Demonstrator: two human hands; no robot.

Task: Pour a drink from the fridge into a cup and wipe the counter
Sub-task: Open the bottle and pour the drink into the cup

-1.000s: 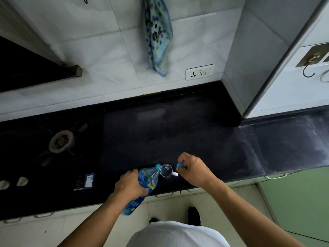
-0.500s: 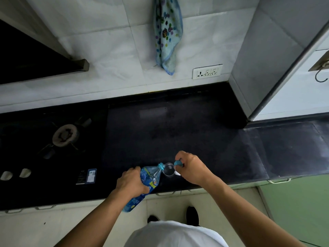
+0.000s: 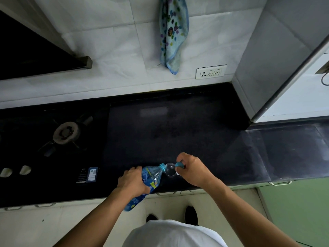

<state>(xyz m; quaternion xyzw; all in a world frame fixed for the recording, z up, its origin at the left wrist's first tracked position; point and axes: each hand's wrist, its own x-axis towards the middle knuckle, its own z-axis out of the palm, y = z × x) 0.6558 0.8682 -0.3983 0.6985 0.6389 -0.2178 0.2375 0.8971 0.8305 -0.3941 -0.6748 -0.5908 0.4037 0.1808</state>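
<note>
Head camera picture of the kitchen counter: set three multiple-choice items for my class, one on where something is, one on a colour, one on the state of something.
1. Where does the patterned cloth hang?
A. On the tiled wall above the socket
B. Over the stove burner
C. On the green cabinet door

2. What colour is the cap held in the right hand?
A. Red
B. Blue
C. White

3. How is the bottle held by the left hand?
A. Standing upright with its cap on
C. Lying flat on the floor
B. Tilted, open neck at the rim of the clear cup

Answers:
1 A: the cloth hangs against the white tiles, just up and left of the socket.
2 B: a blue cap shows between the right fingers.
3 B: the bottle leans toward the cup, its neck uncapped.
</note>
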